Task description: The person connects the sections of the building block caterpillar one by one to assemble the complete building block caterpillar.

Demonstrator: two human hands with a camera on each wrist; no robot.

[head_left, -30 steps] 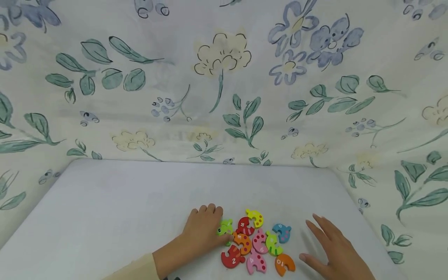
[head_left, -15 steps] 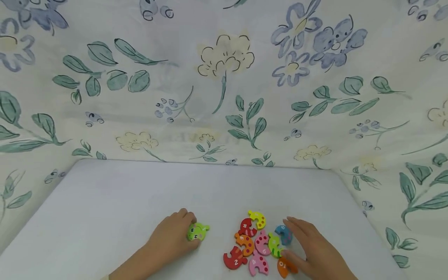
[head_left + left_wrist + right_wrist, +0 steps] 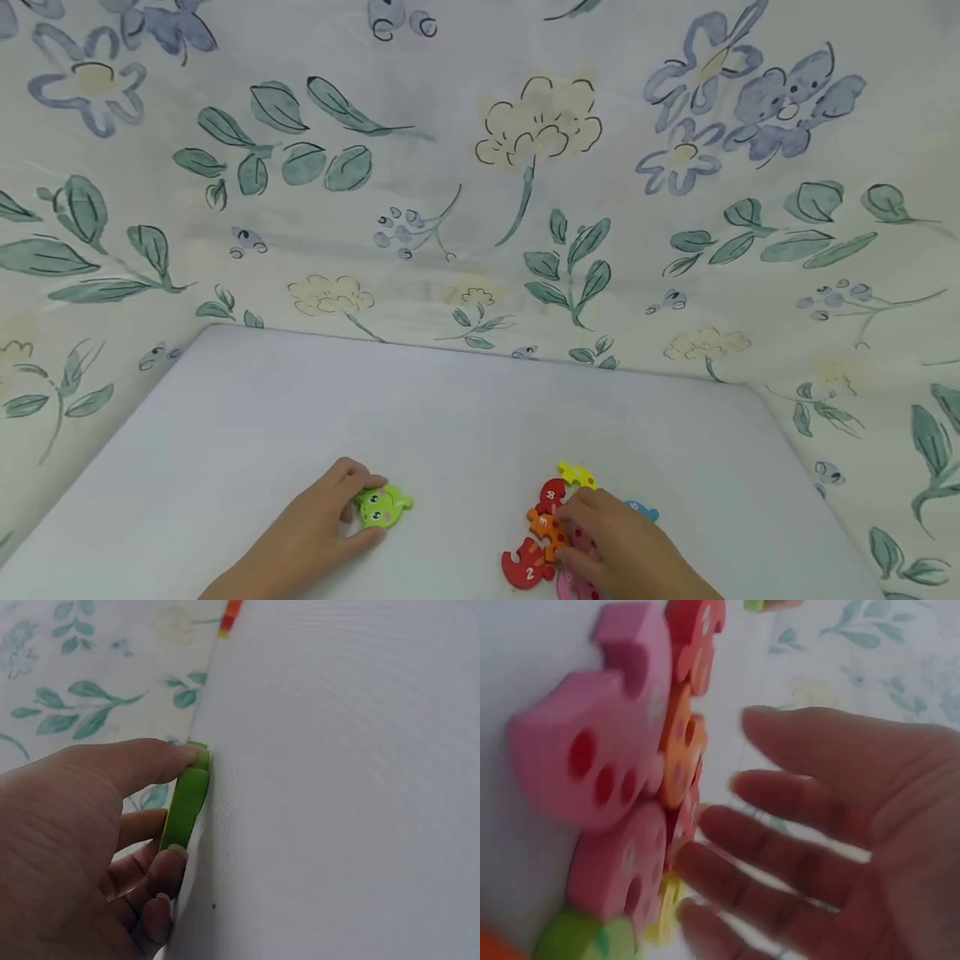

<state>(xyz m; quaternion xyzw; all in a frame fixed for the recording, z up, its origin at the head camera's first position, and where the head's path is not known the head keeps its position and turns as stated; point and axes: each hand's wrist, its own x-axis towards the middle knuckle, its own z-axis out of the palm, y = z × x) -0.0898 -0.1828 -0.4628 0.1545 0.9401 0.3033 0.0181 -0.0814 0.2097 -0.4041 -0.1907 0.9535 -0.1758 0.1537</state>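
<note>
My left hand (image 3: 318, 521) pinches a green puzzle piece (image 3: 381, 507) with a smiling animal face, lying on the white table. The left wrist view shows the thumb and fingers on the edges of this green piece (image 3: 187, 799). My right hand (image 3: 630, 546) hovers over a cluster of numbered puzzle pieces, its fingers spread and slightly bent. Nearest its fingertips is an orange piece (image 3: 546, 525) marked 3. In the right wrist view the hand (image 3: 817, 832) holds nothing; a pink piece (image 3: 592, 750) with red dots stands large beside it. Several pieces are partly hidden under the hand.
Around the right hand lie a red piece (image 3: 522, 567) marked 2, a red piece (image 3: 550, 494) marked 8, a yellow piece (image 3: 576, 475) and a blue piece (image 3: 645, 510). A floral cloth (image 3: 450, 167) rises behind the white table (image 3: 450, 400).
My left hand has carried the green face piece left, away from the cluster. My right hand has moved left from beside the cluster to over its middle. The head view has turned slightly.
</note>
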